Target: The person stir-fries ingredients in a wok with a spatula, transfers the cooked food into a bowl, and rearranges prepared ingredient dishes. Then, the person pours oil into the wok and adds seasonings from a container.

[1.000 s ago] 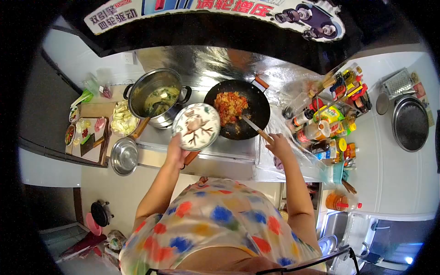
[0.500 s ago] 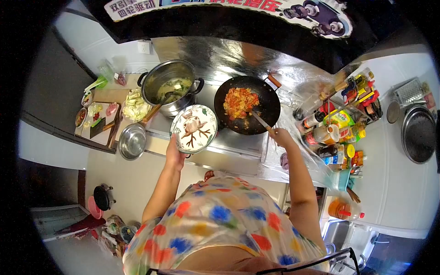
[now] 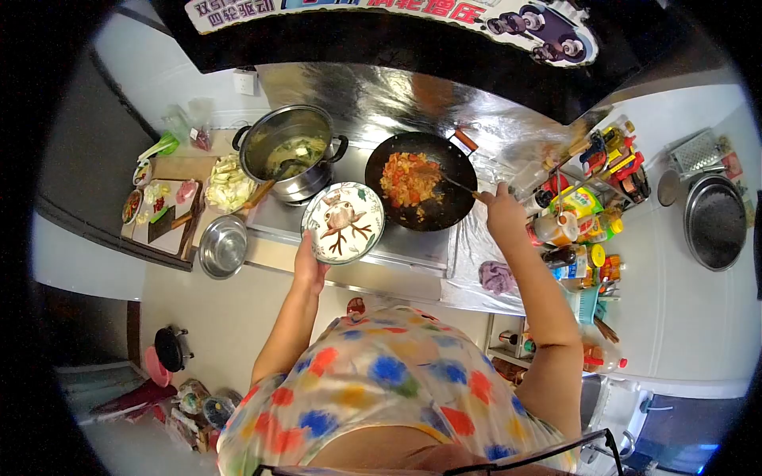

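Mid-frame, your left hand (image 3: 309,268) holds a plate (image 3: 344,224) (edge-gripped, likely sparing its face); your right hand (image 3: 504,213), a spatula (image 3: 459,185).

The left forearm (image 3: 287,325) slants forward and slightly inward, its wrist nearly straight, bringing the left grip (image 3: 309,263) above the front edge of the bench (image 3: 468,274), thumb uppermost, the other fingers mostly hidden beneath. The right arm (image 3: 548,309) bends at an elbow (image 3: 565,345) turned outward, its forearm angling in so the right grip (image 3: 504,213) sits farther beyond that edge, fingers curled closed.
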Demonstrator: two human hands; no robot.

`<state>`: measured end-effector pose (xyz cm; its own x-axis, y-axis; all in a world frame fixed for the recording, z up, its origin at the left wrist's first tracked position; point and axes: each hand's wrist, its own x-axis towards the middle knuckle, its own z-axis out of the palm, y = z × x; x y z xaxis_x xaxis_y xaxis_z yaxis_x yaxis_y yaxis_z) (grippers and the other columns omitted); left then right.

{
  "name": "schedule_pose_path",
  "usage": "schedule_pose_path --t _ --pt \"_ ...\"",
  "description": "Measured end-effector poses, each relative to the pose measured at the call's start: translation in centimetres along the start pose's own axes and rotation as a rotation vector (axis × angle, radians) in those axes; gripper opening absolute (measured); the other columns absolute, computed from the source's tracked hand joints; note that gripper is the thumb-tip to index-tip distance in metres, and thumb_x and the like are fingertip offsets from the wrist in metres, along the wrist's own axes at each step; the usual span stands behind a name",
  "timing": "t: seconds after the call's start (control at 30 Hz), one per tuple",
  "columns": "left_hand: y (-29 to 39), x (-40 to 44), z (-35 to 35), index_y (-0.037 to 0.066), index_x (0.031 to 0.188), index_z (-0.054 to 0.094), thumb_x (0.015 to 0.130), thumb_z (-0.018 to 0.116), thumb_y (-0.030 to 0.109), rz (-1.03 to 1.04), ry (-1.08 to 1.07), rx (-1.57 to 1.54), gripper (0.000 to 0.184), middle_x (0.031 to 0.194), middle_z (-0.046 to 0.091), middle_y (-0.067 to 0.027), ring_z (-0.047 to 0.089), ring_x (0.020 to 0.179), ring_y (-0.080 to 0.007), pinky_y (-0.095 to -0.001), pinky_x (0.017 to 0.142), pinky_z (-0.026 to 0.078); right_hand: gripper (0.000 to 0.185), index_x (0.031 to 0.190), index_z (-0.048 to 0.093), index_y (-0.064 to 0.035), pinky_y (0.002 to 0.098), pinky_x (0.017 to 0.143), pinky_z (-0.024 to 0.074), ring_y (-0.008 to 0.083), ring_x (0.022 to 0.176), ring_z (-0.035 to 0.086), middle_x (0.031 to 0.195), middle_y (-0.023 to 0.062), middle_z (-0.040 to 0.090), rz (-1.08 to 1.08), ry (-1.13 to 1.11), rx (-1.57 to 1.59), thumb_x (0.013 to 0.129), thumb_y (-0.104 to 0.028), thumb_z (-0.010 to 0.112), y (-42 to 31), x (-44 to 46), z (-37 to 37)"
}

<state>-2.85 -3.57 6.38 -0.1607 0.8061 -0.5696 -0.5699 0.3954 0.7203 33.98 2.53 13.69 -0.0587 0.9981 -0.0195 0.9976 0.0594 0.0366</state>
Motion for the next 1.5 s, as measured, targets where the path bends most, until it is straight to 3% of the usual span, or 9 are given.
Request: schedule_pose_path --t 0.23,0.3,0.37,0.6,0.7,0.83,0.93,1.37,1.5 --pt "0.1 0.9 0.0 0.009 0.122 0.046 0.095 0.03 0.046 0.018 -0.076 0.057 0.048 0.099 0.062 -0.003 0.058 0.074 -0.0113 -0.025 0.052 0.044 0.027 0.098 0.066 -0.0048 0.0442 0.074 0.0485 0.0324 0.084 0.062 0.091 0.0232 0.061 0.031 -0.378 0.245 0.083 -0.025 0.056 5.4 2.5 -2.2" --pt "0.4 0.9 -0.1 0.009 0.127 0.041 0.095 0.029 0.046 -0.002 -0.119 0.083 0.05 0.114 0.058 -0.0042 0.059 0.091 -0.0121 -0.0261 0.063 0.045 0.03 0.095 0.066 -0.0032 0.0306 0.044 0.0419 0.0152 0.046 0.052 0.055 0.007 0.056 -0.011 -0.459 0.423 0.073 -0.024 0.069 6.5 3.1 -1.9" --pt "0.6 0.8 0.2 0.01 0.124 0.044 0.095 0.029 0.046 -0.006 -0.079 0.092 0.049 0.106 0.06 -0.0034 0.059 0.083 -0.0118 -0.0253 0.058 0.043 0.032 0.095 0.066 -0.0037 0.0282 0.04 0.0399 0.0111 0.044 0.05 0.055 0.0051 0.054 0.142 -0.665 0.422 0.075 -0.028 0.069 6.8 3.5 -1.8" --pt "0.6 1.4 0.0 0.01 0.109 0.051 0.095 0.028 0.047 0.025 0.017 0.126 0.046 0.078 0.061 -0.0028 0.054 0.058 -0.0117 -0.027 0.044 0.038 0.038 0.103 0.066 -0.0087 0.0312 0.048 0.0431 0.016 0.05 0.055 0.065 0.0099 0.06 0.218 -0.36 0.682 0.079 -0.038 0.065 2.6 1.6 12.0" --pt "0.8 1.9 -0.9 0.007 0.124 0.044 0.095 0.028 0.046 0.009 -0.115 0.129 0.051 0.103 0.061 -0.0079 0.062 0.081 -0.0172 -0.031 0.056 0.05 0.041 0.102 0.066 -0.007 0.0326 0.061 0.0475 0.0211 0.066 0.062 0.078 0.0146 0.066 0.269 -0.159 0.952 0.08 -0.042 0.063 -1.6 1.4 14.9" --pt "1.4 1.6 -0.5 0.008 0.126 0.043 0.095 0.028 0.046 -0.006 -0.148 0.176 0.051 0.109 0.06 -0.0087 0.061 0.09 -0.0185 -0.0332 0.065 0.051 0.033 0.111 0.062 -0.0064 0.025 0.038 0.0359 0.0085 0.04 0.046 0.059 0.0011 0.053 0.294 -0.029 1.054 0.081 -0.021 0.064 -2.1 1.0 18.1" --pt "1.4 1.0 1.7 0.005 0.115 0.049 0.096 0.027 0.045 0.041 0.037 0.115 0.049 0.095 0.061 -0.0079 0.061 0.074 -0.0147 -0.0277 0.056 0.049 0.034 0.112 0.061 -0.0051 0.0246 0.038 0.0356 0.0074 0.04 0.045 0.06 0.0012 0.053 0.358 -0.063 1.126 0.081 -0.018 0.064 -2.1 -0.5 18.0" --pt "1.1 5.2 4.4 0.009 0.125 0.038 0.089 0.041 0.052 0.178 -0.07 0.578 0.056 0.116 0.053 -0.0106 0.058 0.097 -0.0211 -0.036 0.071 0.053 0.031 0.111 0.063 -0.0093 0.0228 0.04 0.0358 0.0057 0.042 0.042 0.064 0.0007 0.055 0.418 -0.025 1.271 0.08 -0.014 0.066 -0.2 -5.6 12.6" --pt "-0.4 8.4 6.9 0.006 0.117 0.039 0.09 0.048 0.042 0.227 -0.115 0.537 0.046 0.104 0.056 -0.0109 0.06 0.081 -0.0178 -0.031 0.054 0.052 0.032 0.113 0.062 -0.0083 0.0212 0.041 0.0351 0.0042 0.046 0.043 0.064 -0.0009 0.053 0.379 -0.017 1.273 0.082 -0.011 0.064 -0.2 -6.4 7.6"
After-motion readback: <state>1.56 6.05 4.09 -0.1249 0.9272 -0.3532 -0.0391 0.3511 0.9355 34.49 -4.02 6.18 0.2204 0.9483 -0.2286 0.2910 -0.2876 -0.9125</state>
